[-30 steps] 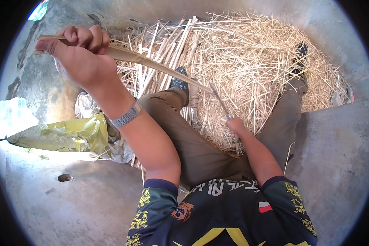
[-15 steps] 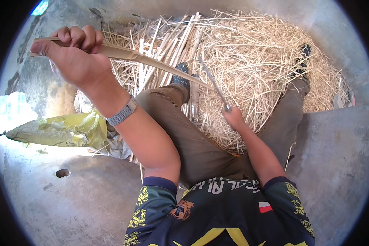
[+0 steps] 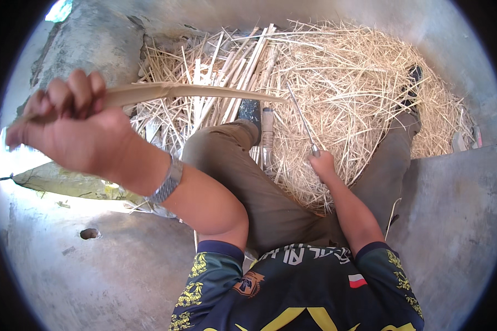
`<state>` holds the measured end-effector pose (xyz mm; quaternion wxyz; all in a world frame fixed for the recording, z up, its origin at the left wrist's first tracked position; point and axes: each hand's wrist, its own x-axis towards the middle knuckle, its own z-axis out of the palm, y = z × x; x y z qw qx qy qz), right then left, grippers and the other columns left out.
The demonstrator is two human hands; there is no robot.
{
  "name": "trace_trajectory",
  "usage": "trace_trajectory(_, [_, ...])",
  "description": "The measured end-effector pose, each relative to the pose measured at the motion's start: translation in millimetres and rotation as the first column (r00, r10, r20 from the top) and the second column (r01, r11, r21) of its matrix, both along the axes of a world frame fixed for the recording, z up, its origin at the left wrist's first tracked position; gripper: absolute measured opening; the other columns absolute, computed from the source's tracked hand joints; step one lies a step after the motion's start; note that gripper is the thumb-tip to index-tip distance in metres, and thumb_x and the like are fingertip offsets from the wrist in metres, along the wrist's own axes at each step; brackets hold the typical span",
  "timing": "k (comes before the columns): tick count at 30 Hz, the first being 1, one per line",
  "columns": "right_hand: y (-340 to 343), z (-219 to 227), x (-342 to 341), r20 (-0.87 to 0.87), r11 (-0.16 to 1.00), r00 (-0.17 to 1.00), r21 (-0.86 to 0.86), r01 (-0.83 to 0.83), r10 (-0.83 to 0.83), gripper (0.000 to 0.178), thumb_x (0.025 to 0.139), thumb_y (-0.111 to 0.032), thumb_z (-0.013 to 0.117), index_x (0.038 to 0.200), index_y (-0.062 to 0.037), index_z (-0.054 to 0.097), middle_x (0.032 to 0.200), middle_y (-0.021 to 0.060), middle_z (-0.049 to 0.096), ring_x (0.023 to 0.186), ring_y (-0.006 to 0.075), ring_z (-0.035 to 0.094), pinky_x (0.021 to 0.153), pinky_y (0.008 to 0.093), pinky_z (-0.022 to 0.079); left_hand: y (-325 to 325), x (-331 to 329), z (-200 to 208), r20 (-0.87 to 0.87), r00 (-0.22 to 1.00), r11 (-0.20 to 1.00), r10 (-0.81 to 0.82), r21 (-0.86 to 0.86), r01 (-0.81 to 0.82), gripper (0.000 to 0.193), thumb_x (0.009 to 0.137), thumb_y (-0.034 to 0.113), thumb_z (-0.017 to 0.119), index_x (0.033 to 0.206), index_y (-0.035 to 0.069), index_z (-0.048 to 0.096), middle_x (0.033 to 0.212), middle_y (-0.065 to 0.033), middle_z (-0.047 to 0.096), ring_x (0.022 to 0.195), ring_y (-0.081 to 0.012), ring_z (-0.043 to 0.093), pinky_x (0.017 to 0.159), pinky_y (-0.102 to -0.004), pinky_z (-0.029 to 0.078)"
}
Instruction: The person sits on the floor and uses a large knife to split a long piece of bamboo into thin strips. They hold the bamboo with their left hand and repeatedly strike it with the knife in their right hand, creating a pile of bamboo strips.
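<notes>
Raised at the far left, my left hand [image 3: 85, 135] is closed around one end of a long bamboo strip [image 3: 196, 91], slightly blurred by motion. The strip runs to the right, almost level, and its thin far end lies close to the blade. My right hand [image 3: 322, 165], low between my legs, grips the handle of a knife [image 3: 302, 120]. Its long narrow blade points up and a little left, over the shavings. Whether blade and strip touch, I cannot tell.
A large heap of pale shavings [image 3: 353, 83] fills the space between and beyond my legs. Several split bamboo sticks [image 3: 248, 69] lie at its left. A yellowish sack [image 3: 66, 181] rests on the concrete floor [image 3: 138, 265] at left, near a small hole [image 3: 90, 234]. Concrete walls enclose the back.
My left hand has moved left and down, drawing the bamboo strip leftward and nearly level. My right hand shifted slightly right, and the knife blade stands a little steeper.
</notes>
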<state>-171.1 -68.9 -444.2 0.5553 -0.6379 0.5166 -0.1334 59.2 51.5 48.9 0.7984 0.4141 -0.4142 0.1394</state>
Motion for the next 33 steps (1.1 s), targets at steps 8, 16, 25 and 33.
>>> trace_trajectory(8, [-7.3, 30.9, 1.2, 0.03, 0.99, 0.991, 0.047, 0.133, -0.134, 0.03, 0.083, -0.022, 0.069, 0.066, 0.0008, 0.06, 0.06, 0.0085, 0.059, 0.054, 0.0182, 0.054, 0.054, 0.0387, 0.041, -48.2, -8.5, -21.2, -0.237, 0.969, 0.997, 0.068, 0.051, -0.057, 0.065, 0.099, 0.071, 0.028, 0.074, 0.013, 0.042, 0.058, 0.004, 0.034, 0.049, -0.0113, 0.028, 0.049, -0.0261, 0.028])
trace_trajectory(16, [3.4, 233.1, 27.2, 0.471, 0.997, 0.882, -0.054, 0.057, -0.025, 0.033, 0.091, -0.029, 0.071, 0.072, -0.0052, 0.057, 0.059, -0.0039, 0.051, 0.055, 0.0058, 0.045, 0.052, 0.0281, 0.037, -70.0, 12.4, -32.9, -0.153, 0.976, 0.976, -0.154, 0.132, 0.175, 0.066, 0.095, 0.075, 0.039, 0.081, 0.011, 0.038, 0.06, 0.0017, 0.026, 0.052, -0.0138, 0.024, 0.051, -0.0301, 0.023])
trace_trajectory(25, [53.7, 250.1, -15.1, 0.287, 0.974, 0.935, 0.026, -0.225, 0.208, 0.024, 0.083, -0.016, 0.067, 0.07, 0.0004, 0.056, 0.059, 0.0009, 0.053, 0.055, 0.0079, 0.045, 0.054, 0.0322, 0.04, -78.9, 0.6, -32.0, -0.108, 0.988, 0.98, -0.106, 0.156, 0.122, 0.069, 0.091, 0.078, 0.042, 0.083, 0.009, 0.039, 0.061, 0.0008, 0.03, 0.05, -0.0141, 0.026, 0.05, -0.0297, 0.024])
trace_trajectory(33, [60.8, 314.7, -23.0, 0.658, 0.998, 0.75, 0.038, 0.058, -0.068, 0.016, 0.088, -0.011, 0.065, 0.08, 0.0006, 0.058, 0.06, 0.0008, 0.054, 0.055, 0.0064, 0.046, 0.052, 0.0294, 0.039, -79.0, -6.0, -29.4, -0.151, 0.982, 0.986, -0.117, 0.104, 0.133, 0.066, 0.094, 0.072, 0.048, 0.083, 0.008, 0.04, 0.062, 0.0002, 0.031, 0.05, -0.013, 0.027, 0.048, -0.0298, 0.023])
